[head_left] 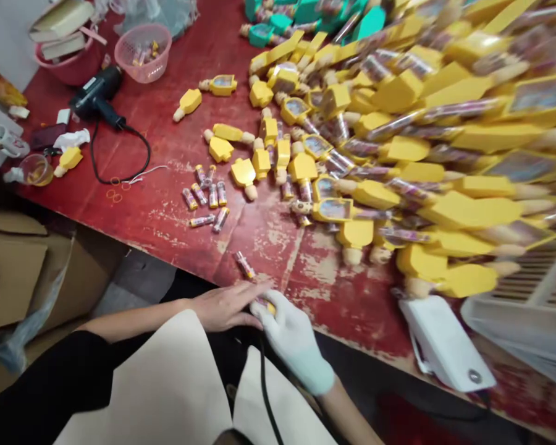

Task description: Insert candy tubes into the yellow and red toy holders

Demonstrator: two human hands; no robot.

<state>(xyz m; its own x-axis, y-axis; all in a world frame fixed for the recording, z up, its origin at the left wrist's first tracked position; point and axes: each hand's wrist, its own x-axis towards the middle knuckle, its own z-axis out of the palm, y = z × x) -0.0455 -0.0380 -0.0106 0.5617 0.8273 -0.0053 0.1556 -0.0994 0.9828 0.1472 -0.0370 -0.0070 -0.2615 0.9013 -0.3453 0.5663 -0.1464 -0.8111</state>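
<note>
Gloved right hand (293, 334) grips a small yellow item (265, 305), mostly hidden; bare left hand (227, 307) lies spread beside it; tube labels (244, 264) are illegible.

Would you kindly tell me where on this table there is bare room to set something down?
Bare red tabletop shows between the loose tubes and your bare left hand and gloved right hand, and between the heat gun and the yellow heap. The right side is crowded: the heap covers it down to the white device.
</note>
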